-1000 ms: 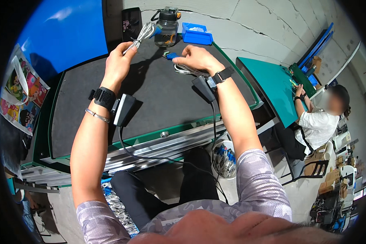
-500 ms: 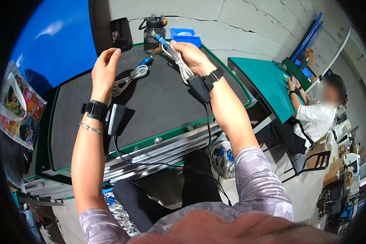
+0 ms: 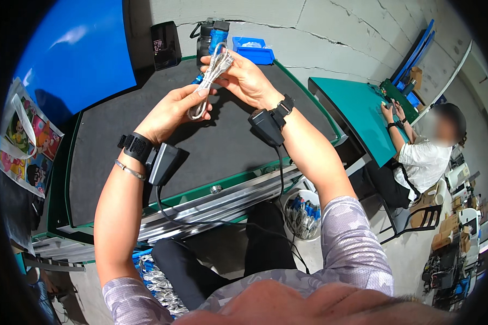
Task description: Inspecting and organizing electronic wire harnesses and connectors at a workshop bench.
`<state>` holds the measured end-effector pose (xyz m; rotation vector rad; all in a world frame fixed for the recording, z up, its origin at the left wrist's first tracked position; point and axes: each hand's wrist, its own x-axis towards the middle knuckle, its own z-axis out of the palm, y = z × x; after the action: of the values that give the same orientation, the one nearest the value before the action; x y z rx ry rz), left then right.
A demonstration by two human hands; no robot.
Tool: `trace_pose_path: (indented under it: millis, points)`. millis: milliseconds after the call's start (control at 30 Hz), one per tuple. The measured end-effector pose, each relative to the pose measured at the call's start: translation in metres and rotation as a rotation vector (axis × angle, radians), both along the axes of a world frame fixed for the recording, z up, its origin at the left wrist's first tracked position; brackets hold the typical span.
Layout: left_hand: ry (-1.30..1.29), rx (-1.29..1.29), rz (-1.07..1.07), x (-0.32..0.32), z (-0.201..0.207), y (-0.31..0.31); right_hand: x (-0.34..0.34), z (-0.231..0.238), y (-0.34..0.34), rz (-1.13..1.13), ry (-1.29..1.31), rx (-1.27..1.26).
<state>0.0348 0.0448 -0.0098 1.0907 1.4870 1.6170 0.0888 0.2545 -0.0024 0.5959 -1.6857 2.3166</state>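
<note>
A coiled grey-white cable (image 3: pixel 216 69) with a blue connector (image 3: pixel 218 39) at its upper end is held up over the dark work mat. My right hand (image 3: pixel 248 81) is closed on the upper part of the coil, just below the connector. My left hand (image 3: pixel 171 112) pinches the coil's lower loops between thumb and fingers. Behind the hands, a second blue connector (image 3: pixel 198 79) shows in part; the rest of its cable is hidden by my left hand. Both wrists carry black straps with dark boxes.
A dark bottle (image 3: pixel 203 43), a black device (image 3: pixel 165 46) and a blue tray (image 3: pixel 255 54) stand along the mat's far edge. A white bucket of cables (image 3: pixel 302 216) is below the front edge. To the right, a person sits at a green table (image 3: pixel 352 116).
My left hand has moved right and away from me and taken hold of the coil's lower end. My right hand has drawn slightly left, and the coil has turned more upright.
</note>
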Motion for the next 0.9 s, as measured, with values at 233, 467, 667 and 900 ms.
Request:
trace_pose_path:
  millis: [233,467,667,900]
  points:
    - [-0.019,0.013,-0.021,-0.006,-0.002,0.001,0.007,0.004,-0.003,0.085,-0.022,0.130]
    - [0.110,-0.014,0.252,-0.009,-0.004,-0.006,0.010,0.010,-0.002,0.029,-0.056,-0.006]
    - [0.363,-0.170,0.376,-0.007,-0.002,-0.004,0.005,0.005,-0.002,-0.189,-0.198,0.171]
    - [0.279,-0.214,0.371,-0.003,0.002,-0.003,0.001,-0.002,-0.003,-0.132,-0.234,0.306]
